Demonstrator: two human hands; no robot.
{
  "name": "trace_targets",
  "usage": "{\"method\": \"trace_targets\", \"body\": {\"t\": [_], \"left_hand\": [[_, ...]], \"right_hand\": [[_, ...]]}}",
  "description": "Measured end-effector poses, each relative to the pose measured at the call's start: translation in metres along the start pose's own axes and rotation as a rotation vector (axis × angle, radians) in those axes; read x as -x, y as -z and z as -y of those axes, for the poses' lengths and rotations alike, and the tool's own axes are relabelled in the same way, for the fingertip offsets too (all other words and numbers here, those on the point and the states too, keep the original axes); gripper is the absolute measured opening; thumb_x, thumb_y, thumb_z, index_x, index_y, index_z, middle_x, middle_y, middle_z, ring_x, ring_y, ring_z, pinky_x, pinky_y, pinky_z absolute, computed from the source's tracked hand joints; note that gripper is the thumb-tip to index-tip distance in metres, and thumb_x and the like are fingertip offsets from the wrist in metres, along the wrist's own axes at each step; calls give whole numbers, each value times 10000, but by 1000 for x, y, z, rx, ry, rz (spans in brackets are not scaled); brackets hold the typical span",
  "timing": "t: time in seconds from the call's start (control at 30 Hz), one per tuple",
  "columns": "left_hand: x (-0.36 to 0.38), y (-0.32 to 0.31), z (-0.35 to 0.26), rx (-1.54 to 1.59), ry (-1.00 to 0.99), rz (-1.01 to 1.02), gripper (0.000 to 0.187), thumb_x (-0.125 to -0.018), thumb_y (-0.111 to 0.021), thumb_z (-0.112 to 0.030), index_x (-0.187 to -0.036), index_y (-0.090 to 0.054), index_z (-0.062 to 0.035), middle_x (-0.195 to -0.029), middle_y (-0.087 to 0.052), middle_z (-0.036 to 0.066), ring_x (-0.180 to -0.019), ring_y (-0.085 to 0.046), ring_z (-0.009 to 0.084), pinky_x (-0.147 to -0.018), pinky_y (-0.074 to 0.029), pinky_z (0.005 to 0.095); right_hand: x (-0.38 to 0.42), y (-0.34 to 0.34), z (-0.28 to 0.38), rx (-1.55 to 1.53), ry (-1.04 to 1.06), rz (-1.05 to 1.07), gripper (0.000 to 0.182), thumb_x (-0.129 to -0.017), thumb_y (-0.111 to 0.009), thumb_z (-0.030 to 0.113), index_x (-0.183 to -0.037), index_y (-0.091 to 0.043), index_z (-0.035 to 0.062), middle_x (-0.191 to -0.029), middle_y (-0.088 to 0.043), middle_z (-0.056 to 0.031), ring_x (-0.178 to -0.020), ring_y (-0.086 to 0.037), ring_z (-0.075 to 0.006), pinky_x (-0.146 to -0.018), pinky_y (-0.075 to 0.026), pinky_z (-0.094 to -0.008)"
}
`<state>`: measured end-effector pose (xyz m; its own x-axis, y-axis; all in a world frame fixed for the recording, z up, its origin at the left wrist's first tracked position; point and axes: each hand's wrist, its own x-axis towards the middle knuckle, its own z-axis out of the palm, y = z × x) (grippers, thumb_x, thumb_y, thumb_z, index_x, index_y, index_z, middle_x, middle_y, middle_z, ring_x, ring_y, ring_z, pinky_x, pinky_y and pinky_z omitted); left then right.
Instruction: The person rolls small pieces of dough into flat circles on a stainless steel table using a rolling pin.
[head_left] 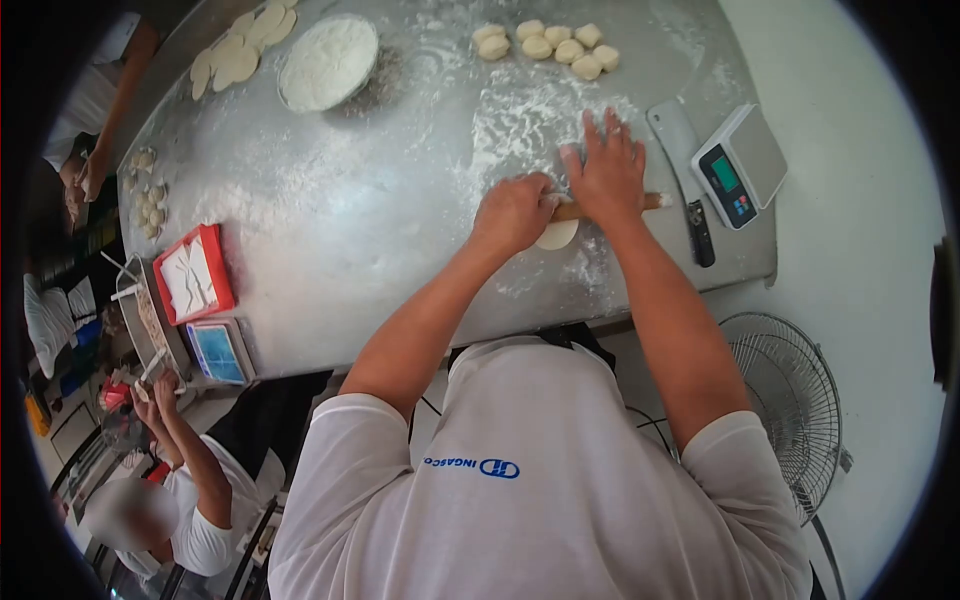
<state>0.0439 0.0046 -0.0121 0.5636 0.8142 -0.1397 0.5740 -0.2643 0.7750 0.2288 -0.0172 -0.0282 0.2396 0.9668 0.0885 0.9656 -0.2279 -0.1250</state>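
The right hand (607, 180) spreads open over a rolling pin (568, 212); the left hand (515, 212) curls, its hold unclear, beside a dough round (558, 237), probably soft, best taken by its rim.

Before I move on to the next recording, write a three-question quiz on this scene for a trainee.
1. Which tool do the left hand and the right hand both touch?
2. True or false: the knife lies between the right hand and the scale.
3. Which is nearest the heaped flour? A) flat dough B) scale C) fan

Key: 1. Rolling pin. 2. True. 3. A.
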Motion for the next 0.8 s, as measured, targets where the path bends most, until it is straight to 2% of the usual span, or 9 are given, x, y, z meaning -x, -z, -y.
{"method": "trace_targets", "body": {"t": [0.13, 0.23, 0.27, 0.33, 0.5, 0.53, 0.57, 0.67, 0.8], "left_hand": [[7, -3, 14, -112, -115, 114, 229, -938, -726, -219, -1060, -735, -26, -959, -743, 205, -899, -715, 400, -842, -558, 478], [26, 12, 1, 219, 169, 271, 231, -948, -718, -238, -1050, -720, -30, -993, -743, 212, -956, -706, 419, -845, -544, 486], [32, 12, 2, 255, 176, 274, 229, -953, -719, -233, -1064, -720, -32, -958, -739, 197, -903, -703, 382, -823, -545, 462], [39, 8, 6, 317, 185, 294, 228, -962, -721, -222, -1093, -720, -36, -889, -729, 167, -798, -695, 309, -780, -548, 414], [14, 6, 4, 138, 117, 66, 270, -947, -736, -225, -1147, -729, -44, -863, -745, 175, -796, -726, 357, -774, -567, 431], [4, 5, 1, 125, 64, -7, 279, -946, -736, -229, -1156, -732, -45, -858, -747, 177, -796, -731, 368, -775, -571, 438], [-3, 7, -3, 17, 67, 70, 285, -947, -733, -233, -1171, -743, -56, -932, -757, 194, -890, -737, 392, -822, -574, 446], [-5, 4, 2, -224, -148, 203, 274, -944, -738, -242, -1151, -751, -62, -983, -752, 198, -943, -722, 403, -849, -567, 446], [16, 13, -8, 256, 183, 331, 184, -953, -721, -198, -1051, -713, -42, -948, -724, 191, -923, -714, 383, -847, -548, 457]], "right_hand": [[84, 10, -16, -68, 23, 55, 659, -1017, -586, 452, -1592, -495, 142, -1661, -414, -213, -1531, -372, -426, -1266, -207, -614], [156, 25, -29, -64, 72, 129, 651, -991, -616, 440, -1564, -537, 143, -1643, -441, -213, -1508, -398, -442, -1253, -218, -631], [170, 27, -31, -71, 72, 163, 649, -984, -623, 439, -1557, -548, 144, -1638, -447, -214, -1502, -405, -448, -1249, -223, -636], [141, 24, -23, -16, 62, 126, 654, -988, -618, 446, -1565, -538, 150, -1641, -444, -216, -1503, -399, -460, -1252, -216, -637], [20, 7, -4, -2, -7, 50, 683, -1027, -559, 494, -1617, -457, 166, -1693, -362, -213, -1540, -341, -459, -1271, -179, -639], [20, 11, -7, -17, -13, 47, 685, -1030, -555, 498, -1620, -450, 164, -1698, -352, -212, -1543, -338, -456, -1272, -179, -639], [21, 9, -8, -35, -12, 38, 688, -1034, -550, 501, -1623, -443, 162, -1702, -343, -212, -1546, -335, -452, -1273, -179, -639], [70, 11, -14, -75, 4, 37, 670, -1015, -573, 494, -1589, -499, 155, -1680, -373, -227, -1539, -348, -441, -1272, -182, -624], [157, 26, -33, -95, 78, 109, 648, -984, -614, 494, -1537, -574, 157, -1631, -439, -246, -1490, -405, -456, -1247, -227, -617]]}}
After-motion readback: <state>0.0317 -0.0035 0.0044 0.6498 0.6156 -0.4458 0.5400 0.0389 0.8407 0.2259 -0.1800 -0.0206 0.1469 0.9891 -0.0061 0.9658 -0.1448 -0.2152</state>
